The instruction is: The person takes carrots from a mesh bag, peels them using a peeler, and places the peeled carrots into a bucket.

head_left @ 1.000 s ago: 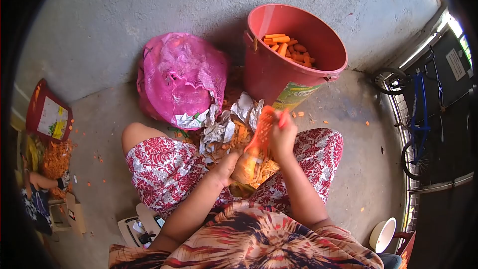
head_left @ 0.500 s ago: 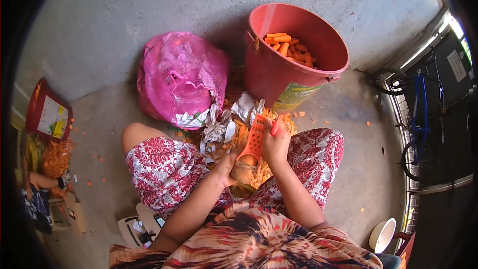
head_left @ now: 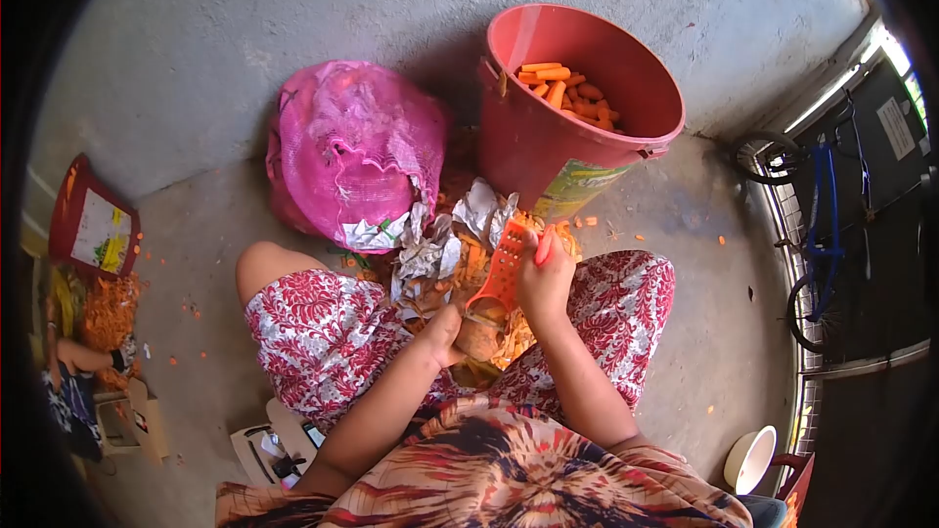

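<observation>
My right hand (head_left: 546,279) is closed around an orange peeler (head_left: 506,262) with a perforated, grater-like body. A pinkish-red piece sticks out between its fingers; I cannot tell whether it belongs to the peeler. My left hand (head_left: 443,334) grips a thick brownish-orange carrot (head_left: 478,336) low between my legs. The peeler's looped end lies over the carrot's upper part, and partly hides it. Beneath and beyond both hands are orange peelings (head_left: 518,340) and crumpled paper (head_left: 427,259).
A red bucket (head_left: 509,127) holding orange carrots stands ahead on the right, beside a pink mesh sack (head_left: 342,156). Another red bucket (head_left: 73,230) lies tilted at far left, near peelings and another person's leg (head_left: 83,356). A white bowl (head_left: 751,460) and blue bicycle (head_left: 827,205) are right.
The peeler has turned slightly in my right hand and shifted a little up, away from the carrot's lower end. My left hand keeps hold of the carrot.
</observation>
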A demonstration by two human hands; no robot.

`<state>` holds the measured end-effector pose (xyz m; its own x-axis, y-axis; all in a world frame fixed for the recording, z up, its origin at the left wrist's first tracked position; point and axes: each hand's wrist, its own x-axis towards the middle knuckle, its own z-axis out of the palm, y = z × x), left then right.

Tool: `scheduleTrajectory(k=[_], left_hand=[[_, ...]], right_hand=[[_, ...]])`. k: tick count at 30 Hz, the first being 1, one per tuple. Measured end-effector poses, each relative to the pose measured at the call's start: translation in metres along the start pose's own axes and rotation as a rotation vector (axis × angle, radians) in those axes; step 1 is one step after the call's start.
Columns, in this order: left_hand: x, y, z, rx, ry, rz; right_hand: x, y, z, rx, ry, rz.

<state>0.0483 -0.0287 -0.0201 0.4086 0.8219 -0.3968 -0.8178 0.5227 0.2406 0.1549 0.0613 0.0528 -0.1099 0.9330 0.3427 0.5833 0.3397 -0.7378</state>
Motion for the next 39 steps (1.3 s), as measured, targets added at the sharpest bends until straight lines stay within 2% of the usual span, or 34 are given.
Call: scheduleTrajectory(k=[3,4,5,6,7,9,13,14,15,16,17,19,22,23,24,25,26,27,29,31,32,33,35,37,38,39], left_hand=[[-0.004,-0.003,-0.001,0.170,0.106,0.064],[-0.008,-0.005,0.005,0.269,0.108,0.123],[-0.009,-0.006,0.009,0.371,0.107,0.181],[-0.006,-0.010,0.002,0.328,0.150,0.188],[-0.004,-0.007,0.002,0.283,0.156,0.154],[-0.002,-0.004,0.000,0.187,0.170,0.076],[0.000,0.002,-0.007,0.037,-0.132,-0.007],[-0.001,0.001,0.003,0.001,0.023,0.020],[-0.001,0.000,0.005,-0.003,0.036,0.060],[0.000,-0.001,0.007,-0.007,0.047,0.101],[0.000,-0.001,0.008,-0.011,0.058,0.140],[0.004,-0.002,0.002,-0.014,0.028,0.119],[0.002,-0.003,-0.003,0.093,-0.018,0.076],[0.000,-0.004,-0.003,0.146,-0.033,0.057],[-0.005,-0.005,0.007,0.244,0.018,0.071],[-0.006,-0.005,0.009,0.243,0.026,0.091],[-0.007,-0.004,0.011,0.243,0.033,0.113],[-0.007,-0.004,0.012,0.241,0.040,0.137],[0.001,-0.001,-0.002,0.078,0.087,0.062],[0.003,0.001,-0.008,0.028,0.053,0.056],[0.004,0.001,-0.006,0.023,0.061,0.062],[0.004,0.000,-0.003,0.020,0.071,0.067],[0.005,0.001,-0.002,0.017,0.087,0.077],[0.005,0.000,-0.003,0.012,0.100,0.075],[0.003,0.000,0.002,-0.025,0.130,0.104],[0.003,-0.001,0.004,-0.045,0.119,0.123]], right_hand=[[0.036,0.047,-0.003,-0.015,0.286,-0.046],[0.055,0.075,-0.011,0.069,0.322,0.109],[0.063,0.081,-0.019,0.073,0.368,0.156],[0.072,0.088,-0.027,0.080,0.415,0.204],[0.073,0.074,-0.038,0.004,0.465,0.141],[0.062,0.057,-0.032,0.186,0.373,0.136],[0.026,0.045,0.003,0.300,0.168,0.060],[0.017,0.016,0.001,0.326,0.094,0.121],[0.010,-0.007,-0.005,0.352,0.018,0.182],[0.005,0.006,0.003,0.162,-0.011,0.108],[-0.001,0.014,0.012,0.184,-0.019,0.063],[-0.006,0.002,0.010,0.176,-0.057,0.119],[0.012,0.030,0.014,0.108,0.150,-0.124],[0.029,0.038,0.002,0.063,0.213,-0.020],[0.053,0.067,-0.005,-0.118,0.283,-0.018],[0.068,0.076,-0.015,0.013,0.360,0.133],[0.077,0.073,-0.025,0.120,0.442,0.104],[0.081,0.071,-0.033,0.097,0.412,0.129],[0.078,0.061,-0.034,0.251,0.320,0.070],[0.070,0.042,-0.038,0.437,0.025,0.356],[0.063,0.037,-0.033,0.475,0.014,0.335],[0.057,0.037,-0.025,0.212,0.103,0.062],[0.043,0.030,-0.016,0.212,0.044,0.018],[0.027,0.001,-0.011,0.443,-0.049,0.279],[0.020,-0.006,-0.005,0.461,-0.073,0.267],[0.011,-0.002,0.006,0.491,-0.033,0.088]])
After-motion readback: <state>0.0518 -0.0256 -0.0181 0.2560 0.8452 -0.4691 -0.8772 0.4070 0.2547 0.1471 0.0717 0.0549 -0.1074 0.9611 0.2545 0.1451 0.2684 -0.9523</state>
